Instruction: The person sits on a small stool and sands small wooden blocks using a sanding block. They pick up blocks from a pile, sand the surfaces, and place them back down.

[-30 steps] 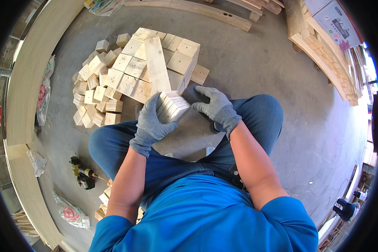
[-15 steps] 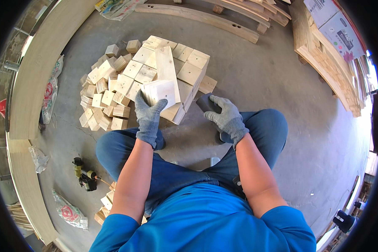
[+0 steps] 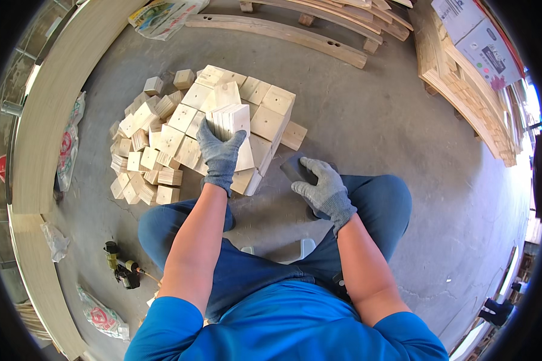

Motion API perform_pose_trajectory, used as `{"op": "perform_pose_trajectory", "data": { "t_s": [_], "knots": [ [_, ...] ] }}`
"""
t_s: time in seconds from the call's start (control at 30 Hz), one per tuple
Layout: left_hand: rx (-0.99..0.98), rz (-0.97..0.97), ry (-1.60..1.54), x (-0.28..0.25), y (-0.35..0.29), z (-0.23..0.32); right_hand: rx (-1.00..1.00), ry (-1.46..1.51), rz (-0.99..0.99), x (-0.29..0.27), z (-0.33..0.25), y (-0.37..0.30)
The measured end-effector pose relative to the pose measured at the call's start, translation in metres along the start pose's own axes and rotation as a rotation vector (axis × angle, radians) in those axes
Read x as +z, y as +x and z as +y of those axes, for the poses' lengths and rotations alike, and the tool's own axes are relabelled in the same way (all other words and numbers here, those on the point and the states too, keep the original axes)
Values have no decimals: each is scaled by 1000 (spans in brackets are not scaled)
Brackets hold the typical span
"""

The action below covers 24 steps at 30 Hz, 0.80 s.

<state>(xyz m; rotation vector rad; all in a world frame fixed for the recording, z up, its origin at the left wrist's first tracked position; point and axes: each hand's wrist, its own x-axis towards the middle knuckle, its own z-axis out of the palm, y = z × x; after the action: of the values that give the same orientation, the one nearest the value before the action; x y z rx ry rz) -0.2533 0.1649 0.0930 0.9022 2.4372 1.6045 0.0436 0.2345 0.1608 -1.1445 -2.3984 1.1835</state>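
My left hand (image 3: 219, 153), in a grey knitted glove, is closed round a pale wooden block (image 3: 230, 123) with a layered side. It holds the block over a wooden board (image 3: 226, 94) that lies across a neat stack of square wooden blocks (image 3: 273, 122). To the right of the stack, my gloved right hand (image 3: 325, 192) grips a flat dark block (image 3: 294, 169), which looks like a sanding block. The fingers partly cover it. Left of the stack, loose wooden cubes (image 3: 143, 157) lie heaped together.
A nail gun (image 3: 121, 265) with a hose rests on the floor at my left. Long boards (image 3: 48, 120) and plastic bags (image 3: 102, 313) line the left side. Planks (image 3: 277, 35) lie at the far side. Stacked curved wood (image 3: 464, 90) and a carton (image 3: 485, 48) stand at the right.
My left hand has moved forward with the wooden block, which now covers more of the board. My right hand keeps the dark block and has tilted it slightly. The view has shifted a little.
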Motion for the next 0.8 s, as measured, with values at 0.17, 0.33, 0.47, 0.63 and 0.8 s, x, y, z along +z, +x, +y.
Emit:
{"op": "perform_pose_trajectory", "data": {
  "t_s": [0.17,0.33,0.47,0.63,0.8],
  "knots": [
    [-26,20,162,12,2,-13,5,32,9,4,2,4],
    [80,21,262,14,-19,-20,-12,33,20,6,1,9],
    [23,43,266,2,-40,-24,19,57,-13,5,-8,11],
    [-109,14,235,-12,-60,-21,29,93,-10,15,-3,10],
    [-170,64,207,-11,-76,-21,23,52,36,19,-12,10]
  ]
}}
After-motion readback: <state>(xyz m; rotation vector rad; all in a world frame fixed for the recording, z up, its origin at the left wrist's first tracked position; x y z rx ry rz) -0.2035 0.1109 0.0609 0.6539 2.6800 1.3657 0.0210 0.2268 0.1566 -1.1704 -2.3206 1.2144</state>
